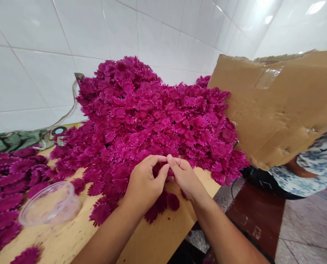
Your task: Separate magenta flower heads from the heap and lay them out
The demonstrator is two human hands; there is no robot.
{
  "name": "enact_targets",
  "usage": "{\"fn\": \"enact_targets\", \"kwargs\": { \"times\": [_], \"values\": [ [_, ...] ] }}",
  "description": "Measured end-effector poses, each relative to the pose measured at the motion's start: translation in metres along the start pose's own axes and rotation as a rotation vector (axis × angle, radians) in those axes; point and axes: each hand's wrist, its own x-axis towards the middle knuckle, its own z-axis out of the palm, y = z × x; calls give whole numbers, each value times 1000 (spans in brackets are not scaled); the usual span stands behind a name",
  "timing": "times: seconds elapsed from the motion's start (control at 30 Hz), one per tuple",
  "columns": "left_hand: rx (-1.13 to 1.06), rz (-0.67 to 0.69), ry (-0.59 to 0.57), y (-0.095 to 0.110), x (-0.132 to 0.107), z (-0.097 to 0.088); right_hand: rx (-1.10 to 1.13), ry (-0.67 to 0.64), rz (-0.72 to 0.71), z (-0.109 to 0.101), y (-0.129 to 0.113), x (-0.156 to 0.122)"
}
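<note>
A big heap of magenta artificial flower heads [149, 110] covers the back of a tan tabletop [157, 238]. My left hand [144, 183] and my right hand [184, 176] meet at the front edge of the heap, fingertips pinched together. Both hands close on a magenta flower head [165, 172] held between them, mostly hidden by the fingers. Loose flower heads [163, 203] lie on the table just under my hands.
A clear plastic bowl [50, 203] lies on the table at the left, beside another spread of flowers [6, 183]. A torn cardboard sheet [279, 106] stands at the right, with a person in patterned clothing [314, 165] behind it. White tiled wall at the back.
</note>
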Motion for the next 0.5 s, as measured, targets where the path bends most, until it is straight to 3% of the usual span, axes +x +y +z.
{"fn": "enact_targets", "kwargs": {
  "times": [0.2, 0.37, 0.5],
  "values": [
    [-193, -217, 189, -6, 11, -12, 46, -194, -58, 7, -8, -14],
    [-278, -254, 530, -24, 25, -41, 75, -303, 17, 6, -7, -26],
    [-94, -130, 388, -23, 26, -44, 78, -197, 5, 3, -9, -21]
  ]
}}
